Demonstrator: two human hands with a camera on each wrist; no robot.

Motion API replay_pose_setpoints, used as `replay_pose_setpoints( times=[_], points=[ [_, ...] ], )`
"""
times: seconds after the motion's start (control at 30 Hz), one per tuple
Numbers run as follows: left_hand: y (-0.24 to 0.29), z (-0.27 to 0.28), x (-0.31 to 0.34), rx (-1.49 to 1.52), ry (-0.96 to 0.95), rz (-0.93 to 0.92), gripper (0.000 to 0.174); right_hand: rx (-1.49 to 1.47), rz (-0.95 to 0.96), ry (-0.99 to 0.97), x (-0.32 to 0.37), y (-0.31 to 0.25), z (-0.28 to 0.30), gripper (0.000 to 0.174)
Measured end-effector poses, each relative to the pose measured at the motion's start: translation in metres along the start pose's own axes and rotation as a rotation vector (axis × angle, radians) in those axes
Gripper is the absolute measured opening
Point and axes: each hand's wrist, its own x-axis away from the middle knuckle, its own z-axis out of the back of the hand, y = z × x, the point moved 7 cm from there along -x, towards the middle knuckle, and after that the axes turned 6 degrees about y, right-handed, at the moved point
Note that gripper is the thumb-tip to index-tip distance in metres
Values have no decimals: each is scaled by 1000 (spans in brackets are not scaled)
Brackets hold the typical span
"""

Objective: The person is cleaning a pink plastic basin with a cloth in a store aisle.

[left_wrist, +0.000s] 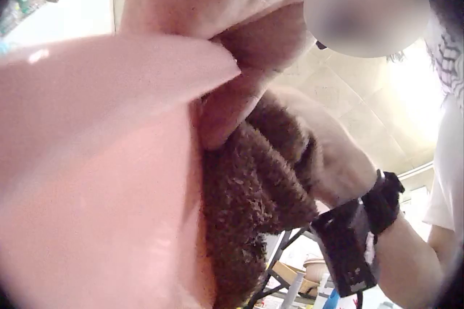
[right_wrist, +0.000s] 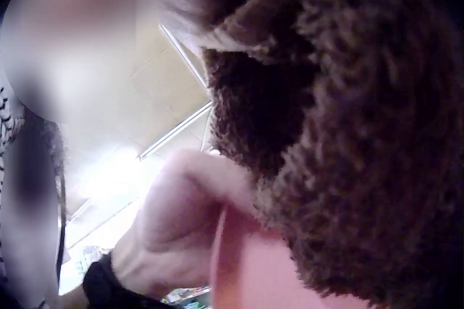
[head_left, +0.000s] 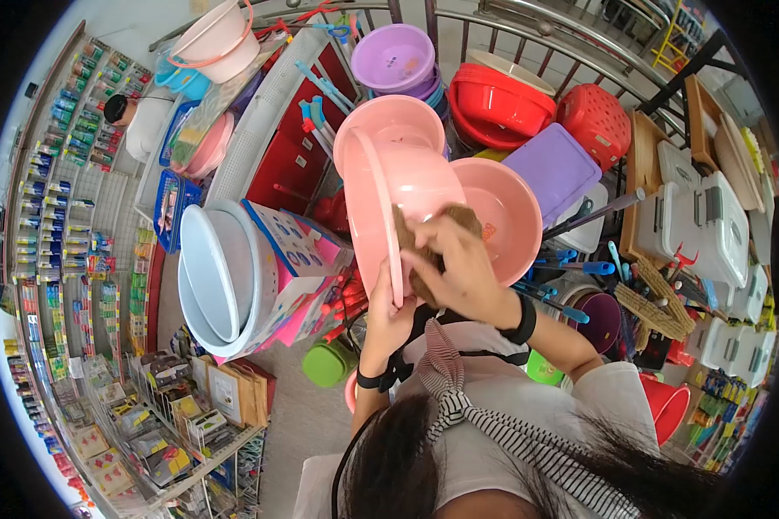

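A pink plastic basin (head_left: 368,221) is held up on its side in front of the person's chest. My left hand (head_left: 385,327) grips its rim at the lower end, with the thumb on one side of the edge in the left wrist view. My right hand (head_left: 466,268) holds a fuzzy brown cloth (head_left: 464,218) against the basin. Bunched folds of the cloth (right_wrist: 377,149) fill much of the right wrist view and hide part of the right fingers. Right behind are two more pink basins, one upper (head_left: 394,117) and one to the right (head_left: 506,208).
Pale blue basins (head_left: 221,268) stand on a box at left. Purple (head_left: 394,56) and red basins (head_left: 502,99) are stacked at the back, near a purple lid (head_left: 552,171). Brush handles (head_left: 580,268) and storage boxes (head_left: 710,225) crowd the right side. Shelves of small goods (head_left: 86,251) line the left.
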Motion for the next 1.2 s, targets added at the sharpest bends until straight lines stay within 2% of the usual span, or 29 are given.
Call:
replay_pose_setpoints(
  times=[0.03,0.07,0.17,0.23,0.3,0.33,0.37,0.4,0.43,0.47,0.5,0.53,0.57,0.6,0.63,0.7,0.73,0.8,0.87,0.9,0.97,1.03,1.07,1.17,1.2],
  points=[
    [-15,3,4,-39,-8,211,76,36,19,-1,-6,3,4,30],
    [8,1,3,-38,23,-184,81,104,44,13,-16,5,10,31],
    [2,3,13,-68,-37,-175,83,185,74,28,-45,14,26,28],
    [5,4,16,-107,-9,-176,80,201,78,32,-46,15,26,26],
    [13,10,16,-220,141,-304,73,484,293,-27,-36,0,14,27],
    [14,14,14,-220,142,-304,73,416,274,-62,-27,-7,10,29],
    [11,25,11,-138,176,-210,72,415,275,-63,-18,-11,7,29],
    [6,35,10,-55,209,-116,71,429,416,-130,-5,-21,-2,30],
    [5,40,9,32,226,-143,68,442,557,-196,4,-29,-8,32],
    [4,38,12,109,215,-131,67,438,465,-157,-4,-19,-4,33],
    [7,35,15,187,207,-116,66,436,461,-156,-12,-14,-1,33],
    [8,36,16,187,207,-116,66,388,298,-111,-29,1,8,34],
    [11,37,19,62,192,-156,65,338,131,-65,-39,16,16,34],
    [14,37,21,-60,176,-202,64,230,98,-32,-45,24,21,33],
    [14,38,23,-60,176,-201,64,230,98,-32,-40,23,21,33],
    [14,42,22,-111,187,-200,65,291,230,-38,-29,4,19,33],
    [10,47,23,-111,187,-200,65,332,167,-76,-27,9,17,29],
    [-2,55,21,-39,116,-101,60,324,324,-146,1,-4,5,25],
    [1,49,24,-114,86,-129,58,311,389,-181,-3,-9,6,23],
    [3,43,26,-189,49,-149,57,314,316,-126,-14,-8,15,19],
    [6,40,29,-109,56,-129,58,321,240,-66,-30,3,28,17],
    [23,26,35,-368,-125,-249,67,66,-92,10,-47,39,42,22],
    [31,23,33,-330,-152,-281,68,-45,-91,22,-49,48,44,29],
    [34,30,35,-374,-196,-294,69,49,-45,9,-38,28,50,23],
    [34,31,35,-373,-195,-293,69,-4,18,-15,-35,22,49,22]
  ],
)
